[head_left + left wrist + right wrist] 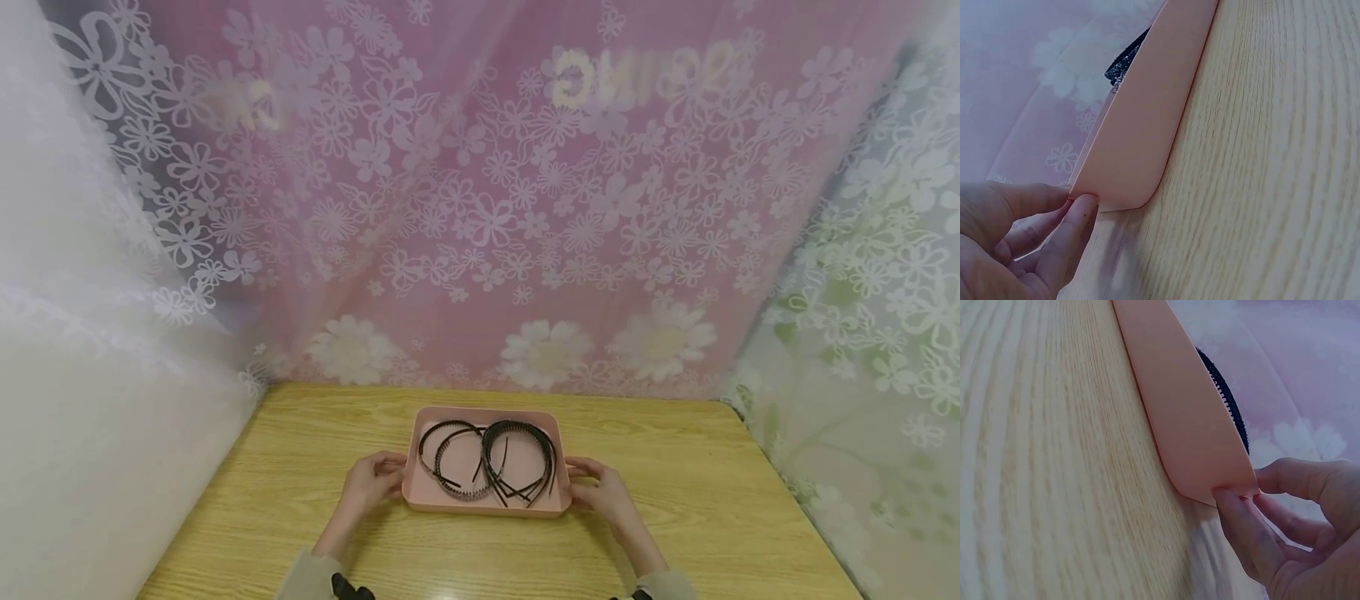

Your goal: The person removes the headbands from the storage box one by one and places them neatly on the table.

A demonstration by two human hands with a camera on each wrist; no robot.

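A shallow pink tray (pixel 487 511) stands on the wooden table with several dark headbands inside. Some toothed headbands (pixel 471 495) lie in its left half, overlapping a thicker cluster of black headbands (pixel 522 425) on the right. My left hand (pixel 367 483) pinches the tray's left end; in the left wrist view its thumb and fingertips (pixel 1087 201) meet at the rim and outer wall. At the opposite end my right hand (pixel 609 496) grips the tray the same way, its fingertips (pixel 1225 495) against the wall. From both wrist views the tray wall hides most headbands.
Wood-grain table (pixel 315 433) surrounds the tray. Behind it hangs a pink curtain (pixel 450 317) with white flowers. A whitish sheet (pixel 97 375) bounds the left side, and a flowered translucent sheet (pixel 862 375) the right.
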